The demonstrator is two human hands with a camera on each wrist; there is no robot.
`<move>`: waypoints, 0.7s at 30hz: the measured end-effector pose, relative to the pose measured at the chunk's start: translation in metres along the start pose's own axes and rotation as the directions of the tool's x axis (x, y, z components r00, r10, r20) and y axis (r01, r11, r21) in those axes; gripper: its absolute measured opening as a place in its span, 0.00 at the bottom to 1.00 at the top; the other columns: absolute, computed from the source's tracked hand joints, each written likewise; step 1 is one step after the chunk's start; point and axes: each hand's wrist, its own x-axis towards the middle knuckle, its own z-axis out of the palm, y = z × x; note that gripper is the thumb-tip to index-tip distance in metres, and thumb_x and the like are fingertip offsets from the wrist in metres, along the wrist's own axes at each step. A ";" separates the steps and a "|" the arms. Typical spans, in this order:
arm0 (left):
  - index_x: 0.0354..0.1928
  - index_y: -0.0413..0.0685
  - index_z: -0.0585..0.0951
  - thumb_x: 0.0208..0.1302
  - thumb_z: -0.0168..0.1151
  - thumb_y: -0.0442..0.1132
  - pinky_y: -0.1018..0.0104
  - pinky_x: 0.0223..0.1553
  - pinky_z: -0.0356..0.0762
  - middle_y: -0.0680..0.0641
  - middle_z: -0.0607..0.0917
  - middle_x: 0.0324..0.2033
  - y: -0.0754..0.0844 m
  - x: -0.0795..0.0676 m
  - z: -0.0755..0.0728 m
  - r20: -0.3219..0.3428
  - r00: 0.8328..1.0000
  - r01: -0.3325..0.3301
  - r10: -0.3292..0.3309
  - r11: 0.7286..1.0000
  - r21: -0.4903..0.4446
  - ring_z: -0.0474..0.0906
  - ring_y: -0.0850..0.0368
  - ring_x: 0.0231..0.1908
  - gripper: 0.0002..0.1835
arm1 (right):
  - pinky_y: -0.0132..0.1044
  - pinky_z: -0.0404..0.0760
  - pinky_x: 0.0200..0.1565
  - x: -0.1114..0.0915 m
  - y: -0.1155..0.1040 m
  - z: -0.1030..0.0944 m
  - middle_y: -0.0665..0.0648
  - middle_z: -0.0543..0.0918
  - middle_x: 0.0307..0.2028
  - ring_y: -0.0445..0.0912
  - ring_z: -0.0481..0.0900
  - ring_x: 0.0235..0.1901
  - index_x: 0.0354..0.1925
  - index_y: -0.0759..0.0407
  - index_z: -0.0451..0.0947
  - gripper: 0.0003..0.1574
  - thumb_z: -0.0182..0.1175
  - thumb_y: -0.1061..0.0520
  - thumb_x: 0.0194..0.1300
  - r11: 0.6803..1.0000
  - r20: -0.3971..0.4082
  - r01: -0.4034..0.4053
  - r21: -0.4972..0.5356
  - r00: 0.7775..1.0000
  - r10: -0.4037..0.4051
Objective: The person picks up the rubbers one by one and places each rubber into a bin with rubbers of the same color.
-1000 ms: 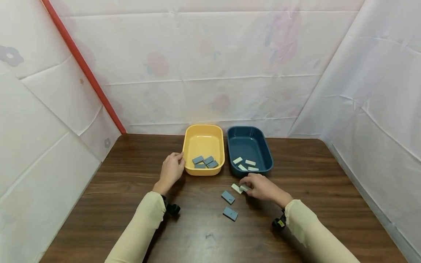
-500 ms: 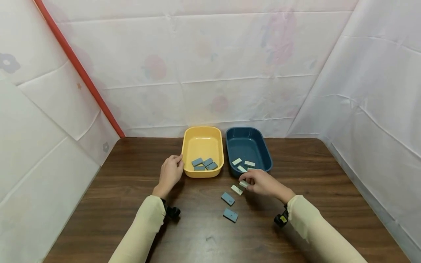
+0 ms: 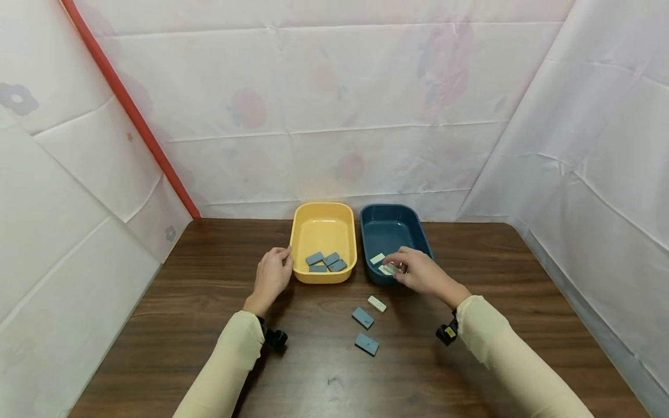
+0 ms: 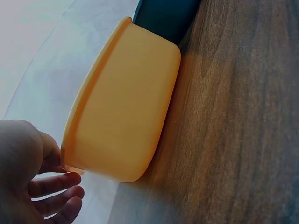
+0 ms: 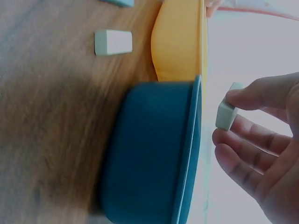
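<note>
Right hand (image 3: 424,274) pinches a small white block (image 5: 226,112) between thumb and fingers, over the near end of the blue tray (image 3: 391,232). Right wrist view shows the pinch well, held block above the rim; the tray's inside is hidden there by its own wall. From the head view, fingers and held block cover part of the tray's contents; one loose white block (image 3: 377,259) shows clearly to the left of the fingers, and any others are hard to count.

Left hand (image 3: 273,271) grips the left rim of the yellow tray (image 3: 322,279) near its front corner, thumb and index at the edge, other fingers loosely bent (thumb tip seems to be behind the rim, hard to be sure). Four grey-blue blocks (image 3: 331,259) lie in the near end of that tray, some overlapping. The two trays stand side by side on the brown table (image 3: 151,325).

In front of them, one white block (image 3: 377,303) and two grey-blue blocks (image 3: 364,331) lie in a rough line, apart. Right wrist view cuts one blue-ish block off at its top edge. Both sleeves (image 3: 522,360) run out of frame.
</note>
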 end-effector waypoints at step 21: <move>0.60 0.40 0.79 0.69 0.54 0.37 0.46 0.54 0.75 0.39 0.82 0.53 -0.001 0.000 0.001 0.015 1.000 0.013 -0.013 1.000 0.005 0.77 0.41 0.52 0.19 | 0.46 0.79 0.42 0.037 0.027 0.003 0.57 0.80 0.42 0.50 0.78 0.40 0.54 0.56 0.81 0.19 0.61 0.62 0.65 0.986 -0.006 -0.121 -0.115 0.993 0.121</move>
